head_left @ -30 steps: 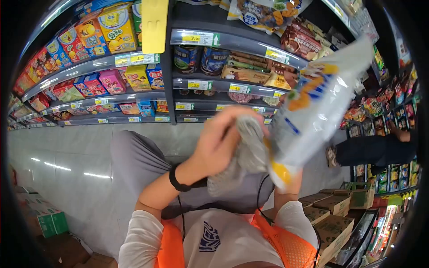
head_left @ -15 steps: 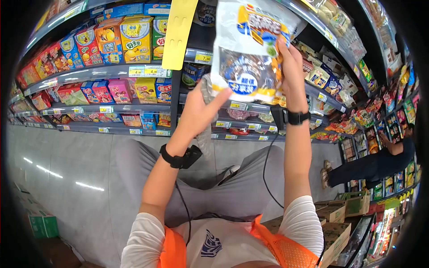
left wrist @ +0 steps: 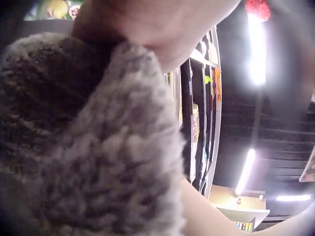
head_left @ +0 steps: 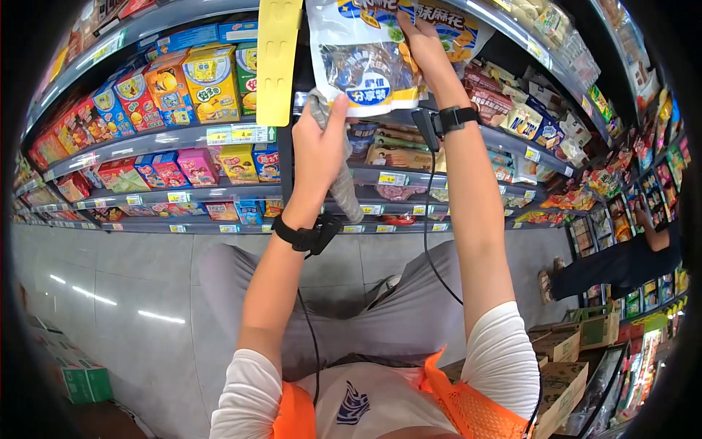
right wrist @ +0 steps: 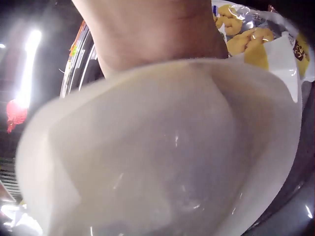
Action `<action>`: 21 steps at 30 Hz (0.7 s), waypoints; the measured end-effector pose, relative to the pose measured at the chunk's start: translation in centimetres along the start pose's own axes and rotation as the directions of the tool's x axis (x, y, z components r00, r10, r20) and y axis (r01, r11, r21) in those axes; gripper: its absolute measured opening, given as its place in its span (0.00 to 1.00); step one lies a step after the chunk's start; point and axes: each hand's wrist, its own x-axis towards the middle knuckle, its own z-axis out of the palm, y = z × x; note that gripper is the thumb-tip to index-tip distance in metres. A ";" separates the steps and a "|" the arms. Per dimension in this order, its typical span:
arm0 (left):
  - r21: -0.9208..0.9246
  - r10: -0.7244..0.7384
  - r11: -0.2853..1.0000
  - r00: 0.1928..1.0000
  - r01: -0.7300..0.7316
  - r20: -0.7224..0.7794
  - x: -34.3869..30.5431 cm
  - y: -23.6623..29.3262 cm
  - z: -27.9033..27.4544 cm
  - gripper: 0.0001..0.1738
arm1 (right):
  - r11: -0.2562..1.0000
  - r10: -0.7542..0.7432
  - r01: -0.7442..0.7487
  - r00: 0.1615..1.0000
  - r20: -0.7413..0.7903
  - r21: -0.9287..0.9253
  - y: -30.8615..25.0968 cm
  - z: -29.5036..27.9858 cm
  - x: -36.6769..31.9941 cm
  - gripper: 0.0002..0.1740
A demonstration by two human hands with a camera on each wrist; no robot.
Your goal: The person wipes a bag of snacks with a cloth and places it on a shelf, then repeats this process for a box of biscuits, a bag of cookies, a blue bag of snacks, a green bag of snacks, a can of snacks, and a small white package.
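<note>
A white, yellow and blue snack bag (head_left: 363, 66) is held upright at the upper shelf in the head view. My right hand (head_left: 431, 55) grips its right side; the bag's pale surface (right wrist: 162, 147) fills much of the right wrist view. At the bag's lower left corner is my left hand (head_left: 319, 150), its thumb raised, holding a grey cloth (head_left: 344, 186) that hangs below. The fluffy cloth (left wrist: 118, 147) covers much of the left wrist view. Another similar bag (head_left: 453, 33) stands behind, to the right.
Boxed snacks (head_left: 212, 84) fill shelves at left, beside a hanging yellow strip (head_left: 278, 66). Packets (head_left: 486, 95) lie on the right shelves. Cardboard boxes (head_left: 567, 388) stand at lower right, a green box (head_left: 86, 384) at lower left. Another person (head_left: 621, 256) is at far right.
The bag has swung from the right over the lap up to the shelf, then slightly left. My right hand now shows on its right side; the cloth has moved up with my left hand.
</note>
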 end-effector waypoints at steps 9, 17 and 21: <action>0.030 0.025 0.999 0.997 -0.023 -0.070 4.4 -0.8 -0.3 0.20 | 0.993 0.086 -0.094 0.992 -0.092 -0.077 0.5 1.8 5.8 0.32; 0.133 0.035 0.991 0.999 -0.031 -0.026 2.9 -0.9 -0.3 0.41 | 0.978 -0.183 0.140 0.935 -0.303 -0.158 2.4 5.3 6.0 0.31; 0.133 0.033 0.991 0.999 -0.032 -0.006 0.8 -0.5 -0.2 0.44 | 0.928 -0.328 0.211 0.852 -0.408 -0.306 4.5 6.6 6.9 0.29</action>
